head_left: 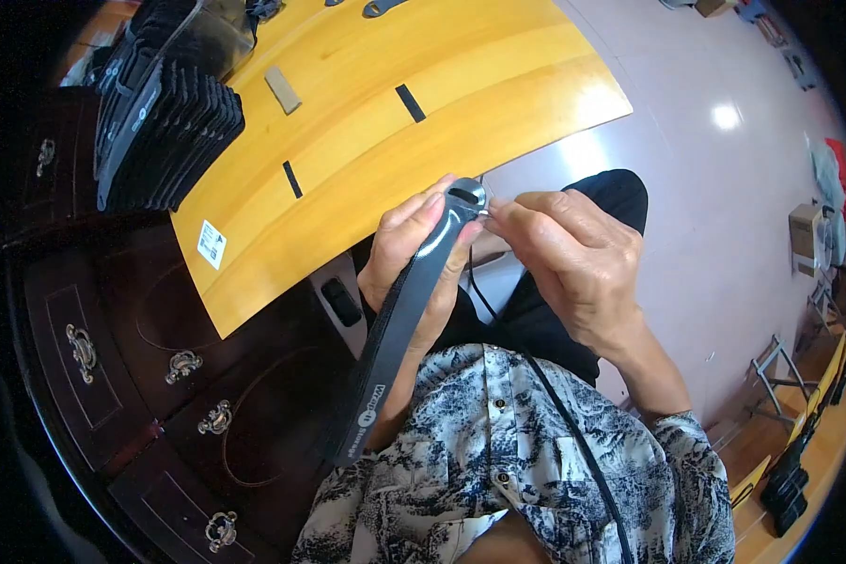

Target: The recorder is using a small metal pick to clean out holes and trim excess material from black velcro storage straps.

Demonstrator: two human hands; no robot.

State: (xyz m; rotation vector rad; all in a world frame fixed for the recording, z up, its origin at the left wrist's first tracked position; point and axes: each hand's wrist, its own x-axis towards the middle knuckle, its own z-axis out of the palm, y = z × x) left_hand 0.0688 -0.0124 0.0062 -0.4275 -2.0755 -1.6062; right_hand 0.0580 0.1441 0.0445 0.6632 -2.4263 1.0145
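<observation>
My left hand (399, 252) is wrapped round a bundle of dark grey straps (406, 305), with pale lettering near the lower end. The bundle slants down toward my shirt, its slotted, rounded end (466, 195) pointing up and away from me. Beside that end, my right hand (578, 254) is closed in a pinch, thumb and forefinger pressed together. A small shiny bit shows near these fingertips, but what they grip is too small to make out. Both hands are held above my lap, just off the near edge of the yellow wooden table (348, 169).
A stack of black straps (164, 141) stands at the table's left. Two short black strips (410, 103), a tan strip (283, 90) and a white label (211, 244) lie on the tabletop. Dark drawers (85, 357) are at left; a folding stool (776, 376) is at right. A black cord (573, 434) hangs before me.
</observation>
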